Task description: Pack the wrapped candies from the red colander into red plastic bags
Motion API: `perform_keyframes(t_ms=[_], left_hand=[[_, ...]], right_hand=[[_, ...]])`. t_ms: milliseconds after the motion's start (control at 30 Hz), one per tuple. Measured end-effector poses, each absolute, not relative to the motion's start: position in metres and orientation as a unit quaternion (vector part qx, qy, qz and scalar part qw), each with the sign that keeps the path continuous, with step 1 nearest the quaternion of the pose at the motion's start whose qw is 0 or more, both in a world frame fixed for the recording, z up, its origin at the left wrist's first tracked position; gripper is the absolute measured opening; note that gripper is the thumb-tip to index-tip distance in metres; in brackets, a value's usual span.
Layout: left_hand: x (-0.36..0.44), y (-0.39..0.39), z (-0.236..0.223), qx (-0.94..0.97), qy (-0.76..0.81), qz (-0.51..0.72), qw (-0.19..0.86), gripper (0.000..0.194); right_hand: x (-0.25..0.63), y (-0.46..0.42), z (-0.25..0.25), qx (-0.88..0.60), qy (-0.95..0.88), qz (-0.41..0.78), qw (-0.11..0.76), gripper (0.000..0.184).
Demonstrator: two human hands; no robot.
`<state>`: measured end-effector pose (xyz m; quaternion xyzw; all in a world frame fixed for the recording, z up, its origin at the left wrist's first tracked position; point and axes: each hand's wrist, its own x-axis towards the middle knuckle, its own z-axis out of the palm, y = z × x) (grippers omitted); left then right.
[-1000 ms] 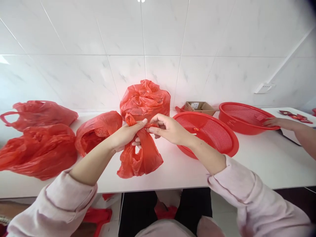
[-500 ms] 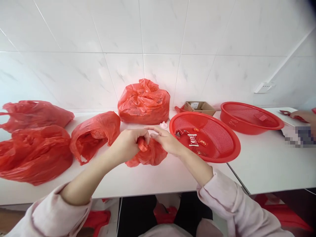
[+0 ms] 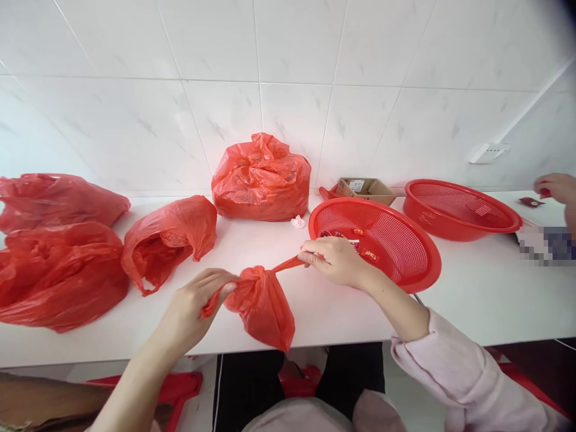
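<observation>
Between my hands, near the table's front edge, is a small red plastic bag (image 3: 270, 309) with its neck twisted or knotted. My left hand (image 3: 195, 303) is closed on one end of the bag's neck, at its left. With thumb and fingers pinched, my right hand (image 3: 335, 258) pulls the other end out to the right as a taut strip. What the bag holds cannot be made out. Just behind my right hand stands a red perforated basket (image 3: 405, 246) with a few wrapped sweets (image 3: 369, 255) in it, partly hidden by that hand.
More red plastic bags (image 3: 58, 279) lie at the left, one of them gaping (image 3: 173, 234). A full, tied red bag (image 3: 261, 180) stands against the tiled wall. Behind the basket is a cardboard box (image 3: 366, 191). Right of it sit a second basket (image 3: 463, 210) and another person's hand (image 3: 555, 187).
My hands have moved apart and nearer to me, stretching the bag's neck ends outward. The bag has come closer to the front edge. At the right, the other person's hand has shifted.
</observation>
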<state>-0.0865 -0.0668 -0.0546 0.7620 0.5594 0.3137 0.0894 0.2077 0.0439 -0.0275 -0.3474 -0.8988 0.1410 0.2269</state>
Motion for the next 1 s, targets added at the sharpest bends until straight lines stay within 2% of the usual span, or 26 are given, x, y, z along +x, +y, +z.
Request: perform_keyframes(t_ms=[100, 200, 367, 433, 500, 567, 600, 700, 833, 1000], left_hand=[[-0.100, -0.092, -0.070, 0.736, 0.594, 0.311, 0.098, 0.040], [-0.094, -0.105, -0.063, 0.732, 0.588, 0.311, 0.148, 0.042], [-0.063, -0.081, -0.045, 0.683, 0.499, 0.401, 0.351, 0.043], [-0.051, -0.063, -0.046, 0.616, 0.459, 0.476, 0.428, 0.048], [-0.041, -0.048, -0.049, 0.553, 0.452, 0.506, 0.484, 0.044], [-0.031, -0.041, -0.052, 0.530, 0.459, 0.463, 0.542, 0.041], [-0.025, -0.040, -0.052, 0.535, 0.452, 0.427, 0.572, 0.043], [-0.008, -0.042, -0.055, 0.547, 0.403, 0.361, 0.638, 0.037], [0.000, -0.044, -0.065, 0.486, 0.407, 0.424, 0.647, 0.026], [-0.009, -0.042, -0.076, 0.454, 0.422, 0.521, 0.586, 0.032]], right_hand=[[0.220, 0.066, -0.037, -0.411, -0.889, 0.085, 0.185, 0.032], [0.217, 0.083, -0.044, -0.444, -0.879, 0.051, 0.166, 0.032], [0.195, 0.087, -0.037, -0.462, -0.867, 0.042, 0.183, 0.029], [0.188, 0.080, -0.026, -0.446, -0.862, 0.104, 0.217, 0.031], [0.182, 0.068, -0.011, -0.380, -0.850, 0.253, 0.263, 0.036], [0.173, 0.055, 0.002, -0.291, -0.820, 0.406, 0.277, 0.038], [0.168, 0.049, 0.007, -0.265, -0.812, 0.444, 0.269, 0.038], [0.147, 0.037, 0.009, -0.296, -0.819, 0.416, 0.263, 0.040], [0.134, 0.030, -0.011, -0.326, -0.804, 0.402, 0.292, 0.034], [0.146, 0.017, -0.036, -0.359, -0.800, 0.421, 0.232, 0.026]])
